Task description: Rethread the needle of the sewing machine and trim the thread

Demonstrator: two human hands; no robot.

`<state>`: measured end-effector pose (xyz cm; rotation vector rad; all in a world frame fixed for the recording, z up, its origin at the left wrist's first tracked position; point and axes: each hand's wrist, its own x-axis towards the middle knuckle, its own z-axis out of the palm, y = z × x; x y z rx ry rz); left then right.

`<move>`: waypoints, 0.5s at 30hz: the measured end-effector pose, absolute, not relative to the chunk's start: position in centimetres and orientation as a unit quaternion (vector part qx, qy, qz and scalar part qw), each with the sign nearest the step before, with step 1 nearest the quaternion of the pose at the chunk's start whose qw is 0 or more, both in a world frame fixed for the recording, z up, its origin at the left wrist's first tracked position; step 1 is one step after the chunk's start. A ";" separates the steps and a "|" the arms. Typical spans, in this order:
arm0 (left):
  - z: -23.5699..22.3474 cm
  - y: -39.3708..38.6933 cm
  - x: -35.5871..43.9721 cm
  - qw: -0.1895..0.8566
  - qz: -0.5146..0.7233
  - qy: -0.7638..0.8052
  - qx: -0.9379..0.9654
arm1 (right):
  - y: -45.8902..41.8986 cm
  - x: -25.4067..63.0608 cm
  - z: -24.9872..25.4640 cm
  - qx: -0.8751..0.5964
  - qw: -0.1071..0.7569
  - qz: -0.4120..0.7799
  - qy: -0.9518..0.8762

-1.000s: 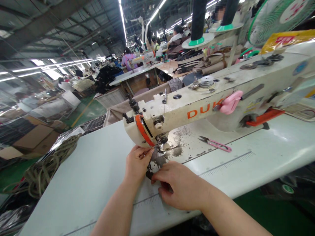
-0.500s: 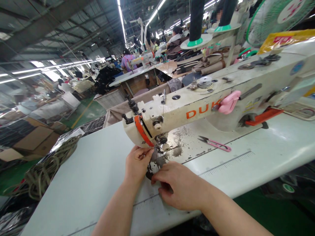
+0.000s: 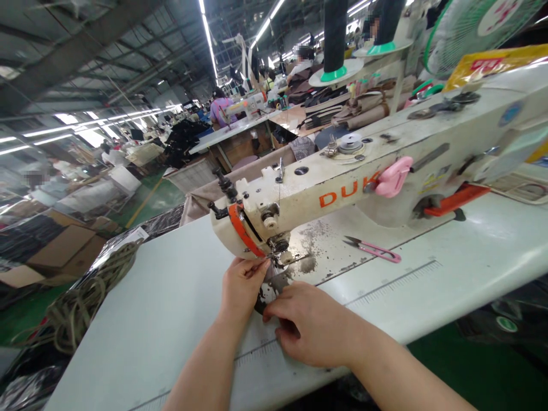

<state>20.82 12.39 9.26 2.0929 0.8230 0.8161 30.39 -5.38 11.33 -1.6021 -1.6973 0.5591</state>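
A white sewing machine (image 3: 342, 194) with orange lettering stands on a pale table. My left hand (image 3: 243, 285) is at its needle end, thumb and forefinger pinched together just beside the presser foot (image 3: 286, 260). Whatever lies in that pinch is too small to make out. Closer to me, my right hand (image 3: 314, 325) rests low with curled fingers, its fingertips by the dark gap in the machine bed. What these fingers hold, if anything, is hidden. Pink-handled thread snips (image 3: 374, 250) lie on the bed, right of both hands.
A printed ruler scale (image 3: 394, 282) runs along the table (image 3: 171, 285). A bundle of cord (image 3: 85, 291) hangs at the left edge. Dark thread cones (image 3: 334, 43) and a green fan (image 3: 479, 31) stand behind the machine. A person in purple (image 3: 220, 108) sits farther back.
The view has shifted slightly, so the machine appears a little farther left. Both hands keep nearly the same pose at the needle area.
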 end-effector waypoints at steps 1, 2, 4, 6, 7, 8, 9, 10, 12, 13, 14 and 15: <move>9.3 12.4 20.9 0.363 0.317 0.325 0.814 | -5.4 30.4 11.3 -0.620 0.363 0.215 -0.661; 9.4 12.3 20.9 0.361 0.317 0.329 0.813 | -5.4 30.4 11.3 -0.619 0.363 0.212 -0.663; 9.5 12.3 21.0 0.359 0.314 0.341 0.810 | -5.4 30.4 11.3 -0.622 0.358 0.206 -0.666; 9.6 12.3 21.0 0.354 0.308 0.352 0.809 | -5.4 30.4 11.3 -0.625 0.350 0.202 -0.668; 9.6 12.3 20.9 0.350 0.307 0.356 0.810 | -5.4 30.4 11.3 -0.626 0.346 0.201 -0.670; 9.6 12.3 20.9 0.346 0.307 0.357 0.811 | -5.4 30.4 11.3 -0.626 0.343 0.200 -0.672; 9.6 12.4 20.8 0.343 0.309 0.357 0.812 | -5.4 30.4 11.3 -0.626 0.340 0.199 -0.673; 9.5 12.5 20.7 0.341 0.310 0.356 0.813 | -5.4 30.3 11.3 -0.626 0.339 0.198 -0.674; 9.4 12.6 20.5 0.340 0.307 0.359 0.813 | -5.4 30.3 11.2 -0.625 0.337 0.198 -0.675; 9.3 12.7 20.4 0.340 0.306 0.364 0.811 | -5.4 30.3 11.2 -0.625 0.337 0.198 -0.676; 9.3 12.7 20.3 0.339 0.306 0.371 0.809 | -5.4 30.3 11.1 -0.624 0.338 0.199 -0.676; 9.3 12.7 20.3 0.338 0.306 0.376 0.807 | -5.4 30.3 11.1 -0.623 0.338 0.199 -0.677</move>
